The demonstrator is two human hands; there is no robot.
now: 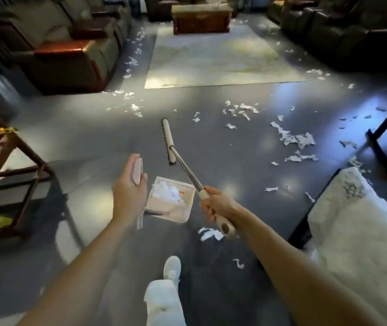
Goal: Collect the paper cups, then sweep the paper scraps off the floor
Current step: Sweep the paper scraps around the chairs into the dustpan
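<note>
Two grips decide it: fingers of the left hand (pixel 129 194) curl round the dustpan handle (pixel 138 170), and a slack wrist would likely tip the dustpan (pixel 183 212), spilling its heaped paper scraps (pixel 167 194). Fingers of the right hand (pixel 216 207) clench the broom handle (pixel 187 170), arm stretched forward, broom head (pixel 169 141) resting on the floor (pixel 93 142), well short of scraps strewn rightward.

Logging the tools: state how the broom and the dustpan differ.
The broom is gripped by the right hand, the dustpan held by the left hand. The broom slants out over bare floor; the dustpan holds paper scraps. Both are beige.
</note>
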